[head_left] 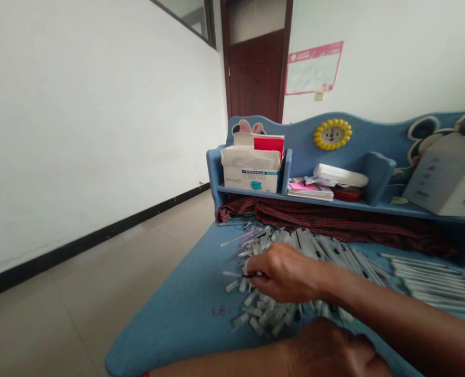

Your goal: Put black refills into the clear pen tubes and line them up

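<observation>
Right hand (pixel 277 272): pinching a slim clear-and-black piece (pixel 233 274), tip leftward, above the heap's left side.
Left hand (pixel 334 348): nearer the wearer, blurred; grip can't be told.
Handling: light pinch, wrist kept off loose parts, seems best.
Heap: long clear tubes (pixel 309 243); short caps (pixel 259 327) nearer.
Far right: tube row (pixel 432 283), blue desk (pixel 169 319).
</observation>
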`<state>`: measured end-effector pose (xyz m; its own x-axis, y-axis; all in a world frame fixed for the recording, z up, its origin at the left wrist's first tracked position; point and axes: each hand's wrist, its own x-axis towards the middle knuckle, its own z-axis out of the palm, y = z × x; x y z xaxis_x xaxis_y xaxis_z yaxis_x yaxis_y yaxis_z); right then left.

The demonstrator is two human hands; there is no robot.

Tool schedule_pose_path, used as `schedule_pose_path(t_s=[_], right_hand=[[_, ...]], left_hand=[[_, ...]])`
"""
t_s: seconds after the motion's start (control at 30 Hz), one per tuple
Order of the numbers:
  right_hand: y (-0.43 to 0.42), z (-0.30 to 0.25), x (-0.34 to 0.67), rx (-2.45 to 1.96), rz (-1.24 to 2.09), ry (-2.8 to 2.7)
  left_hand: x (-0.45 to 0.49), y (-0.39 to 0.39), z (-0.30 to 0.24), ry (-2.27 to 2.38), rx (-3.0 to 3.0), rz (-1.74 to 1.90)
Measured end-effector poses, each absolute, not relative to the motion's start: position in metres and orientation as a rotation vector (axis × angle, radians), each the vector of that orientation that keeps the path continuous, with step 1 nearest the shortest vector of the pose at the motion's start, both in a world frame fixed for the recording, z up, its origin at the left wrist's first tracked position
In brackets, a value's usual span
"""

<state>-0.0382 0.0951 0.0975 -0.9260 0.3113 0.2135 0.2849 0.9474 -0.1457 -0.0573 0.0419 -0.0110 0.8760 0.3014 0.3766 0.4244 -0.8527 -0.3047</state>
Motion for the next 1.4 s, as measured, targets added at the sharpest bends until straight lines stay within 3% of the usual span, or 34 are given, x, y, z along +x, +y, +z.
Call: schedule_pose_path(t_s=[0.13, 0.23, 0.33, 0.5, 1.1, 1.4], right_hand=[[0.100, 0.118, 0.019, -0.623, 0.983, -2.276], [0.102, 0.114, 0.064, -0.715, 1.183, -1.858], [0.101, 0.102, 0.099, -0.695, 1.242, -1.547], [0.095, 0.087, 0.121, -0.652, 1.313, -1.385], [0.103, 0.071, 0.116, -0.663, 1.381, -1.391], [0.100, 0.074, 0.117, -0.818, 1.484, -1.699]], left_hand=[[-0.066, 0.043, 0.009, -0.731, -2.775, -0.763], [-0.067, 0.045, 0.024, -1.133, -2.857, -1.173], [-0.068, 0.048, 0.037, -1.524, -2.850, -1.458], [-0.068, 0.052, 0.046, -1.844, -2.782, -1.601], [-0.068, 0.053, 0.048, -1.915, -2.832, -1.656], [-0.067, 0.055, 0.046, -1.959, -2.823, -1.732]])
